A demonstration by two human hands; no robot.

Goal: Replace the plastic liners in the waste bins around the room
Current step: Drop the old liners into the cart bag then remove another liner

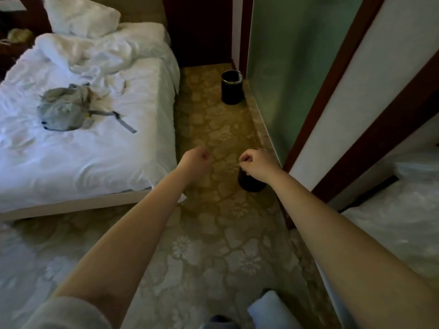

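Two dark round waste bins stand on the patterned carpet along the glass wall. The far bin point(232, 87) has a shiny rim and shows no liner that I can make out. The near bin point(251, 184) is partly hidden behind my right wrist. Both my arms reach forward over the aisle. My left hand point(196, 159) has its fingers curled, about a hand's width left of the near bin. My right hand point(253, 162) is curled too, right above that bin's top. I see nothing plainly held in either hand; any clear film between them is too faint to tell.
An unmade white bed point(95, 148) with a grey bag point(64, 110) fills the left. A frosted green glass panel point(297, 67) and dark wooden frames bound the narrow carpet aisle on the right. Something covered in clear plastic point(392, 224) lies at the right. My feet point(268, 307) show at the bottom.
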